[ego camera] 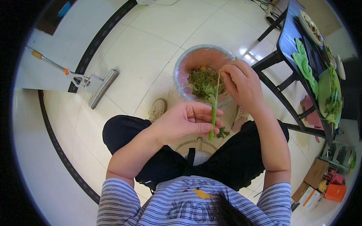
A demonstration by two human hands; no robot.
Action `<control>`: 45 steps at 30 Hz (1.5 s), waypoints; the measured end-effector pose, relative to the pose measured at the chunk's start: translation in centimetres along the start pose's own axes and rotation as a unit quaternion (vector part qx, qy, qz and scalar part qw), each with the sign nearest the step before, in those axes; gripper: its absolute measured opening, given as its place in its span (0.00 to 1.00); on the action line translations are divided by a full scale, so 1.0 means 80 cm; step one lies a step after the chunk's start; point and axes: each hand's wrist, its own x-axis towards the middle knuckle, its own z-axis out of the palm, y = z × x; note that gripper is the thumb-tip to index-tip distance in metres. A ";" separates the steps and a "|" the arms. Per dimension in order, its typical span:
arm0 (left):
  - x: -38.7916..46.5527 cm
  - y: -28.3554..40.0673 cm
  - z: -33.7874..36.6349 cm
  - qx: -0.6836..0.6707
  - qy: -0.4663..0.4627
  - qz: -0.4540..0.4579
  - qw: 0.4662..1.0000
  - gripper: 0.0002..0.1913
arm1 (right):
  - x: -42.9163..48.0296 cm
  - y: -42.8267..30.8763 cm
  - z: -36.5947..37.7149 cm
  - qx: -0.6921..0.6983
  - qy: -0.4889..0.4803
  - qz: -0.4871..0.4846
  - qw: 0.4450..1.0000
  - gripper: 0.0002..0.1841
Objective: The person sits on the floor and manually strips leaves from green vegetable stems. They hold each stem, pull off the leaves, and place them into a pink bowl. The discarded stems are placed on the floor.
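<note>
My left hand (186, 123) holds a green vegetable stalk (214, 117) upright between thumb and fingers, above my lap. Up and to the right, my right hand (240, 83) pinches a thin pale strand (218, 86) that runs down to the top of the stalk. Beneath both hands, a round bin (181, 56) with a pinkish inside and a clear plastic liner stands on the floor. Leafy green scraps and stringy peelings (202, 82) lie in it. A small green leaf sprig (222, 132) is on the floor below my left hand.
At right, a dark table (288, 31) bears a green cloth (305, 65), dishes of food (311, 28) and a green plate (323, 84) of leafy stalks. A squeeze mop (103, 89) is at left. Cardboard boxes (316, 171) and a rack stand at lower right. My shoes flank the bin.
</note>
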 end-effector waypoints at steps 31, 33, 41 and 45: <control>0.019 -0.010 -0.036 -0.208 0.149 0.156 0.954 0.17 | -0.002 -0.017 0.022 0.133 -0.045 0.136 0.981 0.07; 0.021 -0.008 -0.033 -0.199 0.153 0.156 0.955 0.18 | -0.011 -0.031 0.014 0.132 -0.035 0.077 0.988 0.08; 0.029 -0.007 -0.025 -0.141 0.169 0.149 0.964 0.21 | -0.016 -0.045 0.004 0.084 -0.023 -0.026 0.996 0.09; 0.034 -0.011 -0.025 -0.109 0.174 0.169 0.964 0.21 | -0.017 -0.044 0.007 0.072 -0.016 -0.036 0.997 0.10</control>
